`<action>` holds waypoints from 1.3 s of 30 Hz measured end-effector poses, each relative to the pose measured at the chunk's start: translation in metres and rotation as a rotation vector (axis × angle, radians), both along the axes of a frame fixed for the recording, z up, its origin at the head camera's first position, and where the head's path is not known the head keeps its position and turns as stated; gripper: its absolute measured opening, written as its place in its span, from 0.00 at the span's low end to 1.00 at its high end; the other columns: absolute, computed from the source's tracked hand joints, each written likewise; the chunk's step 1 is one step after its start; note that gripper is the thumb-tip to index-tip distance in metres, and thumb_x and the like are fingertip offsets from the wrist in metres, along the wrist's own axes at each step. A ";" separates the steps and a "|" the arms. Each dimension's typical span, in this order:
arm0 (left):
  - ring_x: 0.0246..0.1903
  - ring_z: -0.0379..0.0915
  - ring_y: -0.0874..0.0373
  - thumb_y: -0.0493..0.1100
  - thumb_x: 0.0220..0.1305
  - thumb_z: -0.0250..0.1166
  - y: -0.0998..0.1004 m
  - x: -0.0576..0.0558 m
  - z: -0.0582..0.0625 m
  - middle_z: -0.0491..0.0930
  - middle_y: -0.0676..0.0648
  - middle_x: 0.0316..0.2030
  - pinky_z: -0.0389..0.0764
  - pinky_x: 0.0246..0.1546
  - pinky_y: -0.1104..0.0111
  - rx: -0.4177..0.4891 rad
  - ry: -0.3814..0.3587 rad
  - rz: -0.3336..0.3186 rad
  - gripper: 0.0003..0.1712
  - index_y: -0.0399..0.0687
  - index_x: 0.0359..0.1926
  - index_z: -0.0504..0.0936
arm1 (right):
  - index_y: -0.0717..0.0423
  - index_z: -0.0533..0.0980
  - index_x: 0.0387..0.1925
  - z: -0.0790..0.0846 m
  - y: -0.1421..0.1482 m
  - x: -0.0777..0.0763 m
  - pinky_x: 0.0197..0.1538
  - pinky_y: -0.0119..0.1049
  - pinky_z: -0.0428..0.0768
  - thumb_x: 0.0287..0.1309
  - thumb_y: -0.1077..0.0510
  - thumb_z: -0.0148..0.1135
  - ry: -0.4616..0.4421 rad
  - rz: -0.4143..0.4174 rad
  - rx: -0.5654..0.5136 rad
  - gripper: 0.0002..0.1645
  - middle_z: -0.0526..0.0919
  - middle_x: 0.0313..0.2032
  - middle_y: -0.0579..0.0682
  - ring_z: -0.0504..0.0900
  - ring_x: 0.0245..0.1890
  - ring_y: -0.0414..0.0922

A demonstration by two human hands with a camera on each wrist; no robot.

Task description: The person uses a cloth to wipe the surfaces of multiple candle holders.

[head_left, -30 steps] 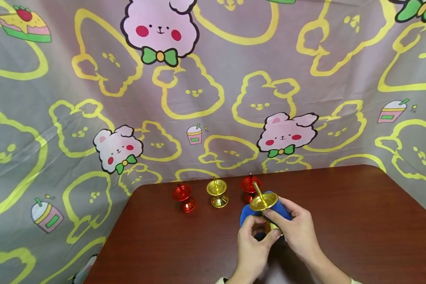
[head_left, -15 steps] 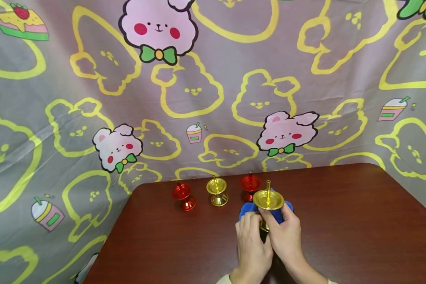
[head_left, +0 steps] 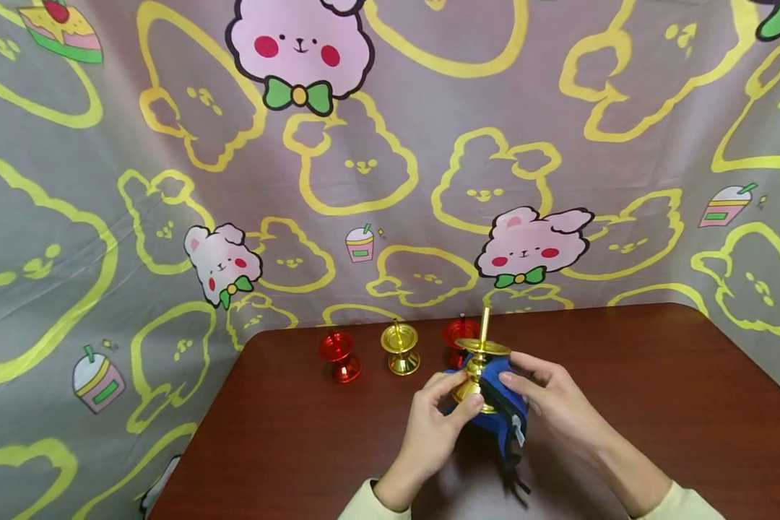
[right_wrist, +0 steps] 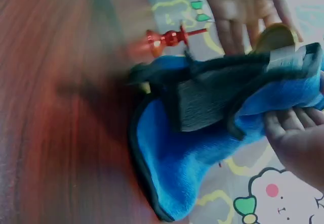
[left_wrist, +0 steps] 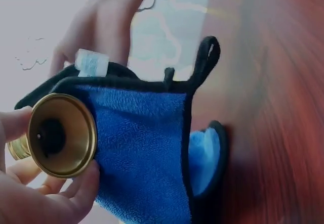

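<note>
A gold candle holder (head_left: 484,349) with a dish and a thin upright tube leans slightly over the table. My left hand (head_left: 430,425) grips it low, thumb and fingers around its flared base. Seen from below in the left wrist view, that base (left_wrist: 78,148) is hollow. A blue cloth (head_left: 505,381) with black edging, a loop and a white tag hangs against the holder's right side. Thumb and fingers of my right hand (head_left: 562,399) pinch the cloth's upper part. In the right wrist view the cloth (right_wrist: 162,148) drapes down in folds.
Along the table's back edge stand a red candle holder (head_left: 341,357), another gold candle holder (head_left: 401,349) and a second red one (head_left: 458,334), partly hidden behind the held one. A patterned curtain (head_left: 364,173) rises behind the brown table (head_left: 286,448).
My hands have moved apart from around the stem. The left now holds the base, while the right has shifted rightward with the cloth, whose black edge and tag now show.
</note>
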State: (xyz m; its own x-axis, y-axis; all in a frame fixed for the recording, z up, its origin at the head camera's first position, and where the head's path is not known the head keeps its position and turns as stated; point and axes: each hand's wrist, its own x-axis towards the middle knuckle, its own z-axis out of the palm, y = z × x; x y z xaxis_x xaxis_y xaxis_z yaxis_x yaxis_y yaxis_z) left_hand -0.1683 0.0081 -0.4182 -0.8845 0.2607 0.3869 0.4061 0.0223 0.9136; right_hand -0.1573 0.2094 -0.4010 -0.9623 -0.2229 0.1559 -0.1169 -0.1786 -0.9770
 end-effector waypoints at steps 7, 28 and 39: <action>0.48 0.77 0.55 0.31 0.57 0.72 0.005 0.004 -0.002 0.81 0.45 0.44 0.77 0.51 0.67 0.061 0.040 0.011 0.24 0.33 0.56 0.82 | 0.75 0.75 0.58 -0.007 -0.023 0.001 0.40 0.37 0.85 0.64 0.64 0.66 0.036 -0.323 0.050 0.24 0.88 0.41 0.47 0.87 0.39 0.43; 0.45 0.78 0.55 0.43 0.45 0.82 0.030 0.012 -0.031 0.81 0.48 0.45 0.73 0.44 0.60 -0.455 0.793 0.575 0.30 0.39 0.51 0.86 | 0.72 0.75 0.57 -0.008 -0.065 0.012 0.44 0.31 0.83 0.62 0.69 0.66 -0.075 -0.628 -0.181 0.22 0.86 0.41 0.47 0.86 0.41 0.39; 0.49 0.77 0.56 0.44 0.62 0.73 0.001 0.019 -0.009 0.80 0.49 0.48 0.80 0.48 0.64 0.009 -0.019 0.032 0.22 0.43 0.56 0.82 | 0.52 0.77 0.55 -0.018 -0.005 0.006 0.46 0.33 0.82 0.77 0.64 0.46 0.061 0.034 -0.319 0.16 0.85 0.45 0.47 0.83 0.43 0.38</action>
